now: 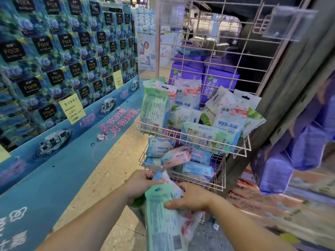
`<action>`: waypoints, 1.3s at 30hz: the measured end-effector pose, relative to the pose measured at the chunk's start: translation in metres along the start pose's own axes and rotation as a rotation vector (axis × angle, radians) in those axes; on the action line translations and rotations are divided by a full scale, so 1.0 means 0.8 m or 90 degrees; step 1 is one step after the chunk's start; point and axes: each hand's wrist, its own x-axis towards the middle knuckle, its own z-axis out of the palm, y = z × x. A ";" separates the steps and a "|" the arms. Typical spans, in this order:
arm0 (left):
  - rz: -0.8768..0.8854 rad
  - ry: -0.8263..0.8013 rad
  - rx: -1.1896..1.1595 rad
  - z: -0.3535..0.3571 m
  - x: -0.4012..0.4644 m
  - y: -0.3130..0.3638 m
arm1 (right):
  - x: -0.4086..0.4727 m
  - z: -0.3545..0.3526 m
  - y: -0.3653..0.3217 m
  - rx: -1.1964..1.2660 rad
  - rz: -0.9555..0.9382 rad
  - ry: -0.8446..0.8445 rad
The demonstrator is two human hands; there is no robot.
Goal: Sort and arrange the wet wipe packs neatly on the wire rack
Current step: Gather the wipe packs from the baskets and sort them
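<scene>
Both hands, left [139,185] and right [192,198], grip one green wipe pack [161,214]; two baskets [241,149] on wire rack [217,51]

green wipe pack [159,211] held upright; more packs [183,156] jumbled in pink wire rack [192,136]

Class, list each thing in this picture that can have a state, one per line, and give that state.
Left hand: gripping the held bundle of packs.
Right hand: gripping the green wet wipe pack, back side up.
Pink wire rack upper basket: crowded, packs upright and leaning.
Pink wire rack lower basket: blue packs piled untidily.
Pink wet wipe pack: lying tilted atop the blue packs.
</scene>
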 end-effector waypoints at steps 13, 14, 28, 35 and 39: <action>-0.151 -0.185 -0.395 0.012 0.003 0.002 | 0.007 0.018 0.012 0.424 0.031 0.099; -0.110 -0.192 -0.385 0.009 0.003 -0.001 | 0.008 0.018 0.009 0.445 0.027 0.109; 0.052 -0.025 -0.197 0.041 0.009 0.012 | 0.030 0.039 0.017 0.647 -0.023 0.053; 0.074 0.167 0.281 -0.032 0.083 0.017 | 0.023 0.008 0.048 0.595 -0.027 0.235; 0.009 0.032 0.403 -0.024 0.135 0.017 | 0.031 -0.001 0.059 0.628 -0.020 0.309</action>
